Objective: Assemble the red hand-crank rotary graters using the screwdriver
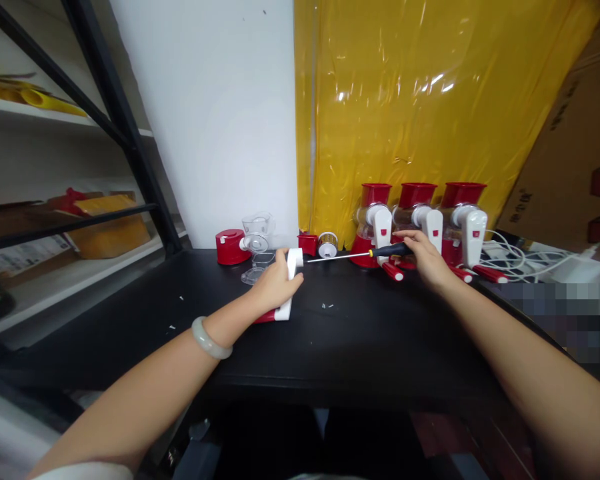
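My left hand (pixel 274 283) is closed around a white crank handle (pixel 286 308) with a red grip, held above the black table (pixel 360 347). A white round hub on the crank points to the right. In my right hand (pixel 427 257) is a screwdriver (pixel 393 249) with a black and yellow handle. Its long metal shaft runs left, and the tip is at or close to the hub; contact cannot be made out. Behind my left hand stand a red base part (pixel 230 247) and a clear plastic grater body (pixel 256 243).
Three red and white rotary graters (pixel 376 223) stand at the back right, beside white cables (pixel 517 257). A drum grater insert (pixel 327 245) and a red part (pixel 307 244) lie against the back. Small screws (pixel 327 306) lie mid-table. Shelves (pixel 80 253) rise at left.
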The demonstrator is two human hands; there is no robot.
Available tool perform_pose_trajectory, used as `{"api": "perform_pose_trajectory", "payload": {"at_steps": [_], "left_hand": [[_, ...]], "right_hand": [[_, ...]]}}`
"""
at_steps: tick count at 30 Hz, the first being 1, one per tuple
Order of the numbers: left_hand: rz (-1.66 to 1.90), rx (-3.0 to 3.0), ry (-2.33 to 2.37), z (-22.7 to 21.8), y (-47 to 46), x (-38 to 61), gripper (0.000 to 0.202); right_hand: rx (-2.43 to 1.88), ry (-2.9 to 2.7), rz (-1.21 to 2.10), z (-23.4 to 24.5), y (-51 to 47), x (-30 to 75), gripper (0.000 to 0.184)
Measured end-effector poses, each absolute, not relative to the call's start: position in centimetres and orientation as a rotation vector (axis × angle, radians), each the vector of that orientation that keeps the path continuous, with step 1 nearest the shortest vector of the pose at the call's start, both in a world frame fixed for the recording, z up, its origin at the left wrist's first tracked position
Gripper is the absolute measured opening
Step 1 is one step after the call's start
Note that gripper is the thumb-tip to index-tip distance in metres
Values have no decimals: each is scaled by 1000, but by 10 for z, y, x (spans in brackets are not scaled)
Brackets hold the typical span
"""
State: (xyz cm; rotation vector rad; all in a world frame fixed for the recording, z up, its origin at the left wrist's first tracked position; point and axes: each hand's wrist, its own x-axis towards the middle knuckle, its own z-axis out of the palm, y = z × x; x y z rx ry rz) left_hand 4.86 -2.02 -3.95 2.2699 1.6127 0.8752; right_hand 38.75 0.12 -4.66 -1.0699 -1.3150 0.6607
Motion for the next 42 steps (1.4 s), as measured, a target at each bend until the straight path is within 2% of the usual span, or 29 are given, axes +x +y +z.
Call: {"api": "perform_pose_trajectory", "payload": {"at_steps": [8,19,23,30,42], "left_hand": [[904,2198,1582,-40,-19,49,60],[936,2223,1565,-40,-19,48,65],[957,2239,1573,-40,-19,48,67],[946,2249,1579,-39,-20,49,64],[929,2245,1570,-39,-21,49,65]], "right_hand": [[-947,-1304,774,-44,-4,386,32],[-956,-1236,863,-40,-7,381,26],[-992,-1243,847,-43,-4,383,25],[-1067,-1330,728,-48,0,387,37],[-1206,-1442,592,-48,0,391,45]]}}
